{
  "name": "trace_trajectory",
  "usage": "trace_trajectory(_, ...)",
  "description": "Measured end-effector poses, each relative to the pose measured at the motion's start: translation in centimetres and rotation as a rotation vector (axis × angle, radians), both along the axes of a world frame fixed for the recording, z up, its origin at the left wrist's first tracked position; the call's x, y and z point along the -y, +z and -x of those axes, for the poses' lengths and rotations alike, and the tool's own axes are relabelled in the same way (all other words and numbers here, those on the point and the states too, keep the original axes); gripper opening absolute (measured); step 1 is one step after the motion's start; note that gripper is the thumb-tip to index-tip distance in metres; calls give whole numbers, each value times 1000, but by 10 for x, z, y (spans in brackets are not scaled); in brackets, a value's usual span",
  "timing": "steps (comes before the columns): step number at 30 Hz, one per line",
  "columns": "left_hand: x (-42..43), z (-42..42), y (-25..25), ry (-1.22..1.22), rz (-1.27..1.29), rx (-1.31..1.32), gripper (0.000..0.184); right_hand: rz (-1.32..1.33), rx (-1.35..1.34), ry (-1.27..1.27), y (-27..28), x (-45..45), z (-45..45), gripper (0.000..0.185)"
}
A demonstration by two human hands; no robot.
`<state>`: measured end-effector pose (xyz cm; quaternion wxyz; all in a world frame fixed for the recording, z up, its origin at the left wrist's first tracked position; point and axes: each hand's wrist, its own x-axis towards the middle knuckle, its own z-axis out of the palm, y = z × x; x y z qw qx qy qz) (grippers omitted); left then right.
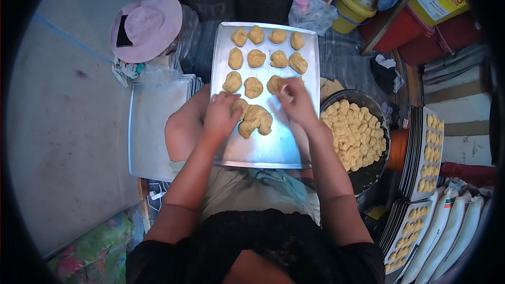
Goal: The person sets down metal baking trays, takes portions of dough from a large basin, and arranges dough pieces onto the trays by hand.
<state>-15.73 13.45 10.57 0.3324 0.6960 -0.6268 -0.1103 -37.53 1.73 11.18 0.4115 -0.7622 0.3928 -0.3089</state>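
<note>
A metal baking tray rests across my lap, with rows of dough pieces on its far part. The curled fingers of my left hand are on a small dough piece. Right beside it lies a larger, uneven lump of dough. My right hand is over the tray's right side, its fingers bent and slightly blurred. Its fingertips are next to a dough ball in the third row; what they hold, if anything, is hidden.
To the right stands a dark round basin full of dough pieces. Stacked trays with dough stand farther right, near white sacks. Bare trays lie on the left below a pink hat. Yellow buckets are at the back right.
</note>
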Motion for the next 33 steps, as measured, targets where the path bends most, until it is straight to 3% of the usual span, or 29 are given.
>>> trace_trajectory(1,-10,5,-3,-33,8,-25,31,-30,7,142,9,-26,-7,52)
trace_trajectory(3,-25,8,-4,-66,7,-77,31,298,-138,313,-12,-56,-14,49)
trace_trajectory(5,-35,4,-2,-66,-8,-132,29,58,-210,267,3,-76,-8,45)
trace_trajectory(8,-43,-15,-27,-39,-279,-563,22,-177,-168,263,0,-77,6,32)
trace_trajectory(9,-44,-16,-23,9,-313,-744,20,-235,-129,270,-2,-75,13,27)
trace_trajectory(10,-43,-17,-17,56,-345,-926,18,-472,-162,202,3,-71,16,20)
trace_trajectory(11,-41,-19,-14,103,-375,-1109,16,-460,-115,160,-2,-67,19,19)
trace_trajectory(14,-29,-28,-35,197,-232,-1037,22,-394,-78,57,-14,-58,19,19)
trace_trajectory(17,-17,-30,-54,110,98,-288,32,-250,-165,15,0,-59,5,21)
trace_trajectory(18,-20,-26,-43,91,66,-74,40,-122,-207,108,-1,-60,6,22)
trace_trajectory(20,-25,-14,-21,112,115,70,41,135,-288,288,-5,-60,14,24)
trace_trajectory(21,-28,-9,-11,122,142,142,41,-25,-248,267,-1,-59,17,25)
trace_trajectory(22,-34,-5,-2,71,129,140,39,-187,-208,245,5,-58,21,26)
trace_trajectory(24,-52,6,19,-91,-148,87,41,-489,-202,208,12,-51,34,27)
trace_trajectory(26,-66,18,19,-169,-347,85,44,-491,131,52,1,-51,40,26)
trace_trajectory(27,-68,21,9,-131,-317,25,44,-487,297,-26,-3,-52,42,26)
trace_trajectory(29,-69,26,-17,-56,-254,-91,44,-408,200,-89,-5,-47,45,30)
trace_trajectory(32,-52,37,-38,-37,40,-5,39,-242,-23,-103,-9,-45,48,40)
trace_trajectory(33,-47,42,-34,-28,-42,38,39,-254,-15,-111,-11,-45,49,41)
